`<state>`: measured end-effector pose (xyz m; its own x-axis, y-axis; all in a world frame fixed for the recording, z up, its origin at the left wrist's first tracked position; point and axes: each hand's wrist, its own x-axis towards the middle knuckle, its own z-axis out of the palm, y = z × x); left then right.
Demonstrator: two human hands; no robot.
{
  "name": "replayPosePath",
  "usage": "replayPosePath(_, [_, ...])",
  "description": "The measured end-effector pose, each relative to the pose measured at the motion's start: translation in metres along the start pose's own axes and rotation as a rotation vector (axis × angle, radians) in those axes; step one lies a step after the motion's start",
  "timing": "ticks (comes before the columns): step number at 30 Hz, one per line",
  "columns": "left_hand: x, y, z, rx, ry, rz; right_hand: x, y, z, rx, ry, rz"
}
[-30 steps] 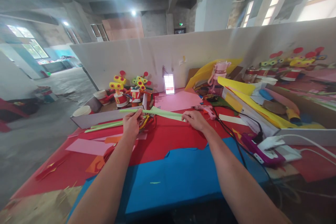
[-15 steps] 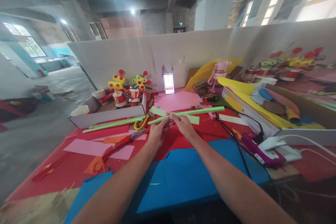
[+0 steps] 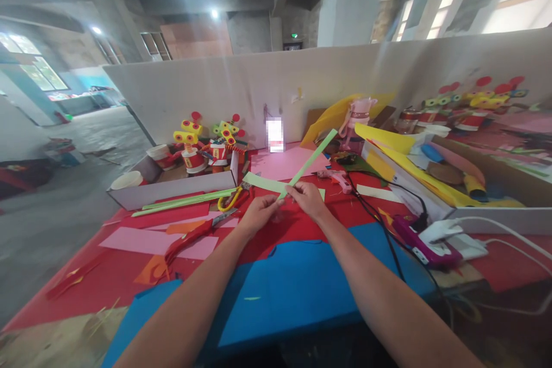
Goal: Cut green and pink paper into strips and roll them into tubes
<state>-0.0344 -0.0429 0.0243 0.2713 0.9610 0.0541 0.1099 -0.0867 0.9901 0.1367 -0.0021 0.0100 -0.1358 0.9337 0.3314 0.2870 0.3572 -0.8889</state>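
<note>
A narrow light-green paper strip (image 3: pixel 315 155) slants up and to the right over the table, its lower end pinched between both hands. My left hand (image 3: pixel 260 213) is closed on the lowest tip, and my right hand (image 3: pixel 307 199) grips it just above. Behind them a wider pale-green strip (image 3: pixel 264 183) lies on the red paper, partly hidden by the fingers. Yellow-handled scissors (image 3: pixel 228 200) rest left of my left hand. Several thin green strips (image 3: pixel 181 203) lie further left. A pink glue gun (image 3: pixel 338 180) sits beyond my right hand.
Red-handled scissors (image 3: pixel 190 240) lie across pink paper (image 3: pixel 129 243). Blue sheets (image 3: pixel 302 287) cover the near edge. Paper-cup figures (image 3: pixel 194 158) stand in a box at left. A purple power strip (image 3: pixel 425 244), cables and a box of scraps (image 3: pixel 495 221) occupy the right.
The held green strip has swung from nearly level to a steep slant, its far end rising toward the pink bottle. My right hand has shifted slightly; the view has moved a little.
</note>
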Motion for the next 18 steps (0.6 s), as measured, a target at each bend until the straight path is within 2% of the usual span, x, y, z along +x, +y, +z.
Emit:
replayPosePath(3, [0.000, -0.001, 0.000, 0.058, -0.063, 0.012, -0.001, -0.005, 0.000, 0.038, -0.004, 0.015])
replayPosePath(10, [-0.008, 0.009, -0.009, 0.036, -0.260, -0.143, 0.007, 0.005, -0.021, 0.164, 0.166, 0.067])
replayPosePath(18, [-0.015, 0.021, -0.010, -0.007, -0.412, -0.200, 0.016, 0.020, -0.042, 0.246, 0.288, 0.065])
